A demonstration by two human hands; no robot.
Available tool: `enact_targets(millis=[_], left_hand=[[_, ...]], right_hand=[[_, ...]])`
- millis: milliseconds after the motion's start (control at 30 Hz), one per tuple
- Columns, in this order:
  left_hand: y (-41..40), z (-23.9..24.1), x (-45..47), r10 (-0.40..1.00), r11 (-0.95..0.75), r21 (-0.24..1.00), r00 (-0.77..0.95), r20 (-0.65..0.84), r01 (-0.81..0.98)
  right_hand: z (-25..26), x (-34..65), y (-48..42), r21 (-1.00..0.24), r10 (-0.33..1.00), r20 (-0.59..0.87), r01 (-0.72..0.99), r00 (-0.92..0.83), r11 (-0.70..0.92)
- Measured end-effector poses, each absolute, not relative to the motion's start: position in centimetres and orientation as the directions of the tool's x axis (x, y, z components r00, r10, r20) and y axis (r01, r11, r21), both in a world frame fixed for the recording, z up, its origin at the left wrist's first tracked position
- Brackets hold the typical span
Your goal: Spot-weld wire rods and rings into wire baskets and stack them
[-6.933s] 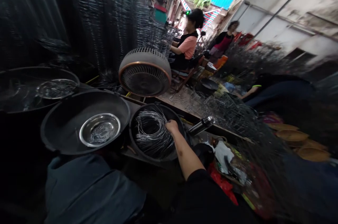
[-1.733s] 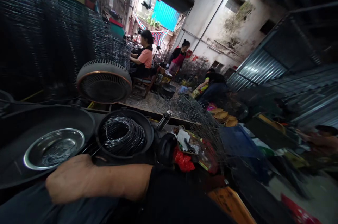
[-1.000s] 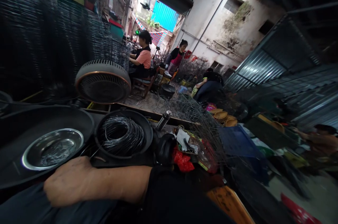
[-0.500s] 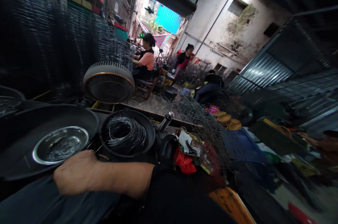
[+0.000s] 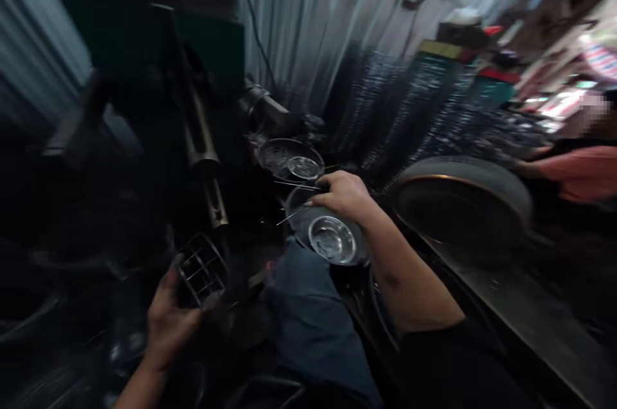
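My left hand [image 5: 168, 319] is low at the left, its fingers closed round a small wire grid frame [image 5: 202, 267]. My right hand [image 5: 340, 193] reaches forward over a dark pan [image 5: 299, 216], pinching thin straight wires [image 5: 294, 184] that stick out to the left. A shiny steel bowl [image 5: 332, 238] sits in that pan just below the right hand. Farther back another dark pan [image 5: 289, 158] holds shiny metal dishes. My knee in blue trousers [image 5: 308, 306] lies between the two arms.
A dark machine with a metal rod [image 5: 197, 132] stands at the left. A round fan [image 5: 463, 203] lies to the right. Stacks of wire frames [image 5: 409, 107] rise behind. A person in an orange shirt [image 5: 578, 171] sits at the far right. The picture is blurred.
The view has swung sharply left, away from the alley. My right hand has left my lap and now pinches wires over the pan. My left hand with the wire frame has come into view.
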State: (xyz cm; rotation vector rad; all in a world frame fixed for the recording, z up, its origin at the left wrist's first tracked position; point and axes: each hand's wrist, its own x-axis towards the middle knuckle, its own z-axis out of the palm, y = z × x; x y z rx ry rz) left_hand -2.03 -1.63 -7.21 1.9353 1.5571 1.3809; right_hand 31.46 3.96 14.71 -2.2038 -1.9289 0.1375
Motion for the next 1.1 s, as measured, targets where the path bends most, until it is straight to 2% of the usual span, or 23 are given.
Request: enact_targets(millis=[100,200,300,433,500,700,867,1100], left_hand=[[-0.5,-6.7,-2.3,0.875,-0.346,0.742,-0.087,0.475,0.574],[0.8,-6.3,-2.1,0.839,-0.401,0.683,-0.056,0.542,0.611],[1.5,-6.1,-2.3,0.814,-0.434,0.615,-0.007,0.581,0.658],[2.3,-6.1,-2.6,0.822,-0.427,0.597,0.015,0.57,0.679],[2.6,-6.1,-2.5,0.828,-0.415,0.594,0.016,0.56,0.689],[3.5,-6.5,-2.4,0.816,-0.431,0.579,0.026,0.577,0.692],[4.0,-6.2,-2.4,0.827,-0.408,0.583,0.015,0.561,0.703],[4.9,-6.0,-2.4,0.806,-0.46,0.603,0.021,0.592,0.652]], right_hand=[[11.3,28.6,8.0,-0.455,0.999,-0.035,0.89,0.013,-0.028],[7.4,26.7,10.9,-0.646,0.991,-0.125,0.762,-0.048,-0.045],[5.0,25.5,12.3,-0.751,0.974,-0.215,0.649,-0.066,-0.122],[4.3,24.5,12.8,-0.874,0.945,-0.294,0.441,-0.144,-0.205],[4.3,24.2,12.9,-0.897,0.94,-0.299,0.385,-0.167,-0.217],[4.0,24.0,13.5,-0.868,0.946,-0.295,0.452,-0.137,-0.205],[4.1,24.3,14.0,-0.868,0.955,-0.264,0.465,-0.135,-0.174],[4.5,24.2,14.5,-0.884,0.965,-0.218,0.448,-0.146,-0.132]])
